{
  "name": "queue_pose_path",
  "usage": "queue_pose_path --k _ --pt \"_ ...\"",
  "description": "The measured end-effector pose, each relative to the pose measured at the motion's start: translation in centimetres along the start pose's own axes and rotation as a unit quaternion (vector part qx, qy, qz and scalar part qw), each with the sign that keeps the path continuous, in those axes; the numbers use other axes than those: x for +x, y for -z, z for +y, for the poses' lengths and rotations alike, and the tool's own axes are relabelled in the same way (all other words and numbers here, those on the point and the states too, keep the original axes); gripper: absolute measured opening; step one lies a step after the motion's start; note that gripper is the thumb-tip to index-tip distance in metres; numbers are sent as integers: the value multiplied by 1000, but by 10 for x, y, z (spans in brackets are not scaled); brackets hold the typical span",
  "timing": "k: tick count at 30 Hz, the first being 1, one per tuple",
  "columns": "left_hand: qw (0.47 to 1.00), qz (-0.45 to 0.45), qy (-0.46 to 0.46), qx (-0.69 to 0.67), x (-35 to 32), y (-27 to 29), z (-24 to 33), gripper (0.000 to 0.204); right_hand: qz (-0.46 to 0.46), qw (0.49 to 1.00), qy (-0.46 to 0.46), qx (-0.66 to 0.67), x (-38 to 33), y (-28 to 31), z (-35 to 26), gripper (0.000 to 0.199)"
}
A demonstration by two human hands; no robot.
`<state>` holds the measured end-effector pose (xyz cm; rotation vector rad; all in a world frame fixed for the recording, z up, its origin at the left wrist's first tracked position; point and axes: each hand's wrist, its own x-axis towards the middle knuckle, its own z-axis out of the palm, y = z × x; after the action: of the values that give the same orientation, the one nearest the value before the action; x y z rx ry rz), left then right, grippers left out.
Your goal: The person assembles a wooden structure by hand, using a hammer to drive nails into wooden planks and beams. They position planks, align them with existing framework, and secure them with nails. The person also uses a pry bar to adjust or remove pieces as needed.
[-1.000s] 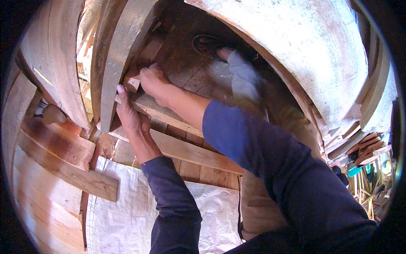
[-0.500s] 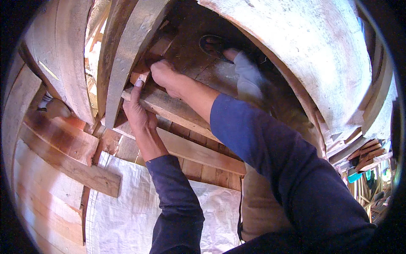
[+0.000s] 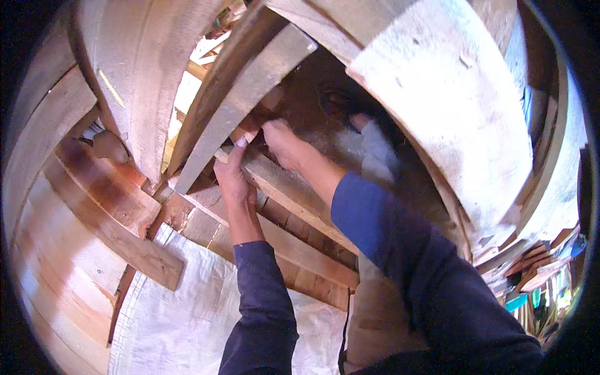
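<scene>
Timber beam (image 3: 294, 190), one: laid crosswise, apparently in place, left end near the curved rib (image 3: 250, 103); no fastening is visible there. Left hand (image 3: 236, 182): raised from the near side, set against that end, thumb extended to a small wood block (image 3: 245, 130); fingers hidden, grip untold. Right hand (image 3: 284, 145): reached across the beam, seemingly curled beside the block; whether anything is held cannot be told.
</scene>
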<state>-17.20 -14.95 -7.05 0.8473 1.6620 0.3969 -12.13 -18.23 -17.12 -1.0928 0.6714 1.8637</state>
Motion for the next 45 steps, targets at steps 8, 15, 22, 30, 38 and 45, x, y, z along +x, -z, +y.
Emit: queue_pose_path --k 8,15,22,30,38,45 --pt "1000 22 -9 16 3 9 -5 39 46 998 24 -42 -8 6 4 26" --pt "997 -15 -14 -73 2 6 -7 35 -10 994 14 -108 -7 20 -9 32" --pt "987 121 -13 101 -3 34 -21 39 -30 997 4 -70 -17 9 -19 33" --pt "785 411 -290 361 36 193 2 36 -55 997 -15 53 4 15 4 38" --pt "730 349 -406 425 94 218 -10 37 23 1000 7 0 1 5 7 37" --pt "737 301 -443 412 106 216 -14 41 51 996 64 35 7 8 18 31"
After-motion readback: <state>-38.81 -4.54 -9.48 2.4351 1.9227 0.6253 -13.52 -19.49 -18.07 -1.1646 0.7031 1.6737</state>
